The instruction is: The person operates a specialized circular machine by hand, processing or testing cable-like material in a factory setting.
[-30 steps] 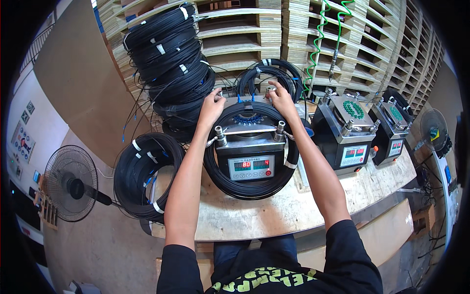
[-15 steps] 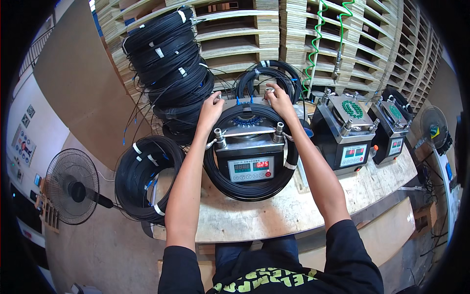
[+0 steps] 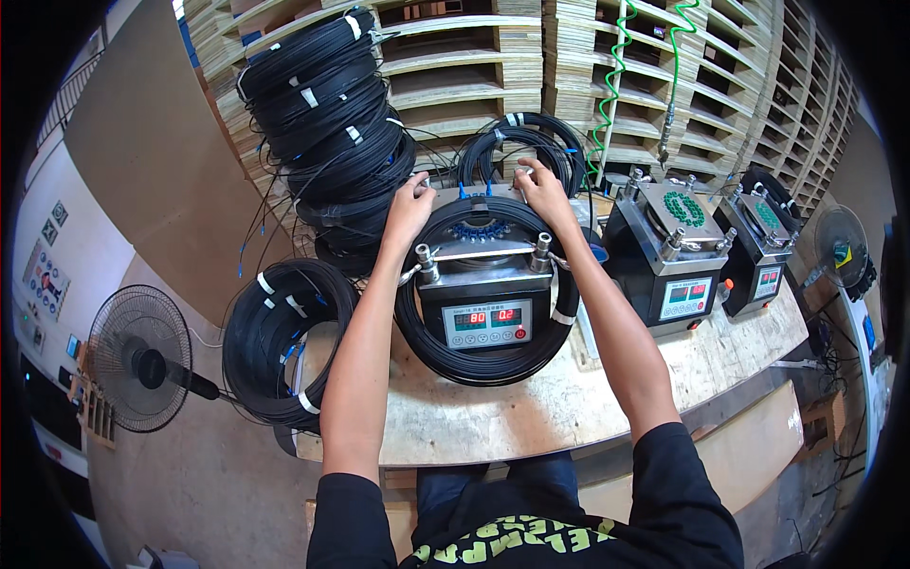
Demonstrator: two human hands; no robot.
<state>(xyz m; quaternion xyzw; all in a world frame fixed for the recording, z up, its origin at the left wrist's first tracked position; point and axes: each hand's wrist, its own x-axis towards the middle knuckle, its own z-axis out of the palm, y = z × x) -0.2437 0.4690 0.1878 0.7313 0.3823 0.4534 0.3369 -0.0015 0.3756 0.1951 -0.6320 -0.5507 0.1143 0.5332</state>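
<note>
On the counter [image 3: 512,427], a cable coil [image 3: 488,372] rings the machine [image 3: 455,294]; if loosely seated, it could slip. The metal plate [image 3: 479,252] might tilt under uneven turning by the left hand [image 3: 410,207] and right hand [image 3: 545,192], each curled round a rear knob [image 3: 524,173].

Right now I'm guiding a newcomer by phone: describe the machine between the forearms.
Find the wooden table. On it, the machine has the left hand and right hand at its far corners. Unlike the two green-topped machines to its right, it has a black cable coil circling its front.
</note>
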